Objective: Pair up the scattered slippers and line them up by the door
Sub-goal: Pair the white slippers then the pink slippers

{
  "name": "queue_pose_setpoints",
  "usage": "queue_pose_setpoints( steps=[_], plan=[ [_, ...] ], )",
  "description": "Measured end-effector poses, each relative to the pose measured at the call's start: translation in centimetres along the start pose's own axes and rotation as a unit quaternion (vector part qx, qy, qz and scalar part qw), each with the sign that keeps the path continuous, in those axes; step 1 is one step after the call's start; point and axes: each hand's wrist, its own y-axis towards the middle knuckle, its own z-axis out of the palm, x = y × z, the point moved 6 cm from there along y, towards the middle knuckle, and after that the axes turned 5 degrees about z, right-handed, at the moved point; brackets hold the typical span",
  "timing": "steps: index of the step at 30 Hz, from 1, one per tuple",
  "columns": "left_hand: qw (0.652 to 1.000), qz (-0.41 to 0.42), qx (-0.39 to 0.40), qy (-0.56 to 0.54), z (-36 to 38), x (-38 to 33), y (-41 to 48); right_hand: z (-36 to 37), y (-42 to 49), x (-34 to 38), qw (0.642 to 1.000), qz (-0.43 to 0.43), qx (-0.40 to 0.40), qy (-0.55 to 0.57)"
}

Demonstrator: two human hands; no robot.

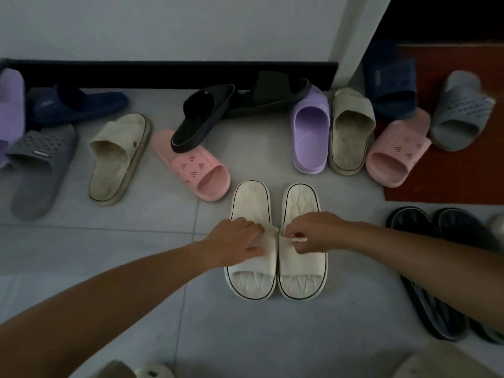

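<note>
left hand (237, 238) grips the strap of left white (249, 203), right hand (313, 233) pinches the strap of right white (301, 203); fingers of both curled on the straps, the two whites flat on the floor (191, 323), side by side and touching, centre near. So one pair is matched and looks like it's being squared up. Dark pair (436, 268) at near right lies side by side, partly under the right arm, probably done too. The rest is unpaired: left purple (11, 110) vs right purple (311, 132), left navy (81, 105) vs right navy (390, 77), left grey (38, 170) vs right grey (461, 110), left beige (120, 156) vs right beige (351, 132), left pink (193, 165) vs right pink (395, 156), each set well apart. Left black (201, 118) and right black (272, 96) touch at far centre but lie skewed, left black resting on left pink. Right grey sits on the red mat (450, 181) past the door frame (351, 36). My read: two of eight pairs sorted, six left, no row by the door yet
</note>
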Motion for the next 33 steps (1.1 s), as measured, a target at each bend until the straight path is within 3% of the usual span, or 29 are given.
queue_pose_setpoints(
  steps=[4,11,15,21,33],
  plan=[
    [0.998,-0.024,0.053,-0.016,0.5,0.0,1.1,0.2,0.2,0.2,1.0,0.002,0.001,-0.012],
    [0.997,-0.024,0.034,-0.065,-0.7,-3.4,1.8,0.6,-0.9,-0.7,0.999,0.006,-0.02,-0.027],
    [0.991,-0.034,0.066,-0.113,-0.1,-6.5,2.6,1.5,-1.9,-2.3,0.999,0.02,-0.02,-0.025],
    [0.986,-0.028,0.133,-0.099,-0.3,-6.4,3.1,2.1,-1.8,-2.5,1.0,0.014,-0.007,-0.015],
    [0.983,-0.025,0.143,-0.111,-1.0,-7.0,3.3,1.9,-1.8,-2.6,1.0,0.018,-0.007,0.001]
  ],
)
